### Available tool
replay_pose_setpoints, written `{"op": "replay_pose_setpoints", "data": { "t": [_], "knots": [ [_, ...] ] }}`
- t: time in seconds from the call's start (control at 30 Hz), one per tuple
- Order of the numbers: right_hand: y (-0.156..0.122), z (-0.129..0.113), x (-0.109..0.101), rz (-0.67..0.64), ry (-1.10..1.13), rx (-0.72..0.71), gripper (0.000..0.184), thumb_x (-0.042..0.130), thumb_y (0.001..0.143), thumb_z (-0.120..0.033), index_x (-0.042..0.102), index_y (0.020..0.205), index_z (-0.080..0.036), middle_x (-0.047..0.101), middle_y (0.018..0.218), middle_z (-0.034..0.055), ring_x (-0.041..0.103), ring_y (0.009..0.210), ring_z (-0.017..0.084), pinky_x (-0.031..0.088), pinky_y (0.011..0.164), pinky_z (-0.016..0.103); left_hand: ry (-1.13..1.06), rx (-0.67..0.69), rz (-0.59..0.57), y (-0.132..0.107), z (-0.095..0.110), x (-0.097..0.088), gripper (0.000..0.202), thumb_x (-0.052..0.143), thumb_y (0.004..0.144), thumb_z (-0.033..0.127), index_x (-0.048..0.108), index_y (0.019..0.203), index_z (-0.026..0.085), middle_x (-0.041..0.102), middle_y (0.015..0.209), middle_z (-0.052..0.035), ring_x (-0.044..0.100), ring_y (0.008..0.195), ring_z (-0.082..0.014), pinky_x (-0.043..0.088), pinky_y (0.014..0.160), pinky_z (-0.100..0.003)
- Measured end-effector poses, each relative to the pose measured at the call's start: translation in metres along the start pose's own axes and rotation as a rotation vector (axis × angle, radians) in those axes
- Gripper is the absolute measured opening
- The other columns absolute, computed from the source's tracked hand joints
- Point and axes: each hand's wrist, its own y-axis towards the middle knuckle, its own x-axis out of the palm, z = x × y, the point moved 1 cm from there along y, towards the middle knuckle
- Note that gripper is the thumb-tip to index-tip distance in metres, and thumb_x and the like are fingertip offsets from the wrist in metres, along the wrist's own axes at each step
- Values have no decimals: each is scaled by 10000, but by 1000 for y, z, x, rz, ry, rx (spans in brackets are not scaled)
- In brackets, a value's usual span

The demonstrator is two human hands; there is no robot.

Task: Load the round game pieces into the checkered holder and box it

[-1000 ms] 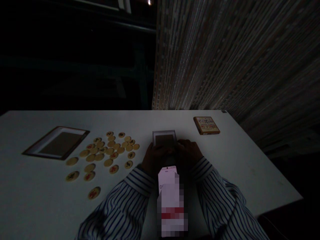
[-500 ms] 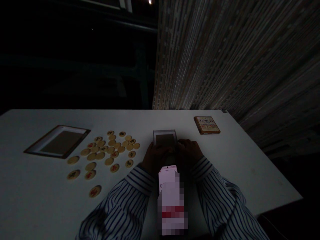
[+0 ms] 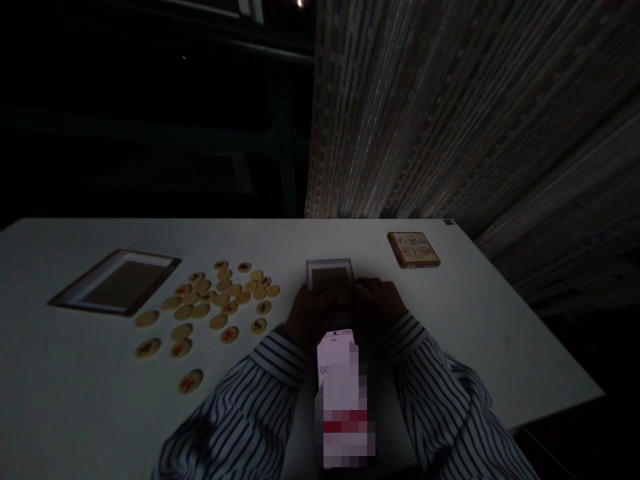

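Note:
The scene is very dim. My left hand (image 3: 313, 312) and my right hand (image 3: 379, 303) rest side by side on the white table (image 3: 475, 320), both at the near edge of a small open box (image 3: 330, 273) with a brown inside. Their fingers curl onto the box's near rim, but the darkness hides the grip. Several round tan game discs (image 3: 220, 300) with red or black marks lie scattered to the left of my left hand. A lit phone (image 3: 336, 353) stands between my striped sleeves.
A larger open box lid (image 3: 116, 281) lies flat at the far left of the table. A small printed box (image 3: 413, 249) sits at the back right near the table's corner. A ribbed wall (image 3: 450, 120) rises behind; the table's right edge drops into darkness.

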Motion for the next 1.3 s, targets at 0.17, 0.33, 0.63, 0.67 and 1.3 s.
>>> {"op": "replay_pose_setpoints", "data": {
  "t": [0.17, 0.33, 0.63, 0.67, 1.3],
  "knots": [
    [-1, 0, -2, -16, -17, -16, 314, 464, 819, -329, 567, 1099, -232, 525, 1224, 83, 483, 1038, 230, 343, 793, 357, 19, -21, -47, -1, 0, 0, 245, 418, 853, 260, 627, 980, 245, 660, 1033, -37, 548, 1018, -220, 327, 935, -504],
    [-1, -2, -5, -21, -2, -4, 328, 447, 826, -341, 559, 1111, -222, 529, 1220, 90, 484, 1044, 234, 346, 797, 366, 17, -76, -64, -1, 2, -1, 249, 424, 851, 271, 622, 1000, 250, 652, 1054, -41, 525, 1060, -229, 284, 967, -518],
    [-3, 2, -1, -8, 48, 2, 363, 450, 825, -326, 533, 1157, -203, 550, 1192, 100, 507, 1031, 219, 357, 816, 351, 94, -45, -1, -6, -14, -2, 288, 396, 832, 233, 602, 1026, 176, 627, 1075, -102, 567, 990, -241, 444, 848, -453],
    [-4, 3, 0, -7, 57, 3, 377, 456, 820, -326, 526, 1164, -192, 551, 1191, 102, 509, 1034, 219, 360, 819, 350, 103, -76, 58, -9, -17, -3, 299, 377, 835, 227, 599, 1025, 160, 620, 1082, -114, 564, 999, -235, 451, 856, -434],
    [-6, 5, 1, -120, 35, 45, 392, 409, 837, -298, 499, 1202, -186, 616, 1100, 111, 565, 991, 217, 395, 774, 320, -69, -335, 238, -30, -14, -9, 318, 393, 801, 213, 555, 1074, 188, 610, 1114, -69, 574, 1012, -199, 482, 870, -360]
  ]
}}
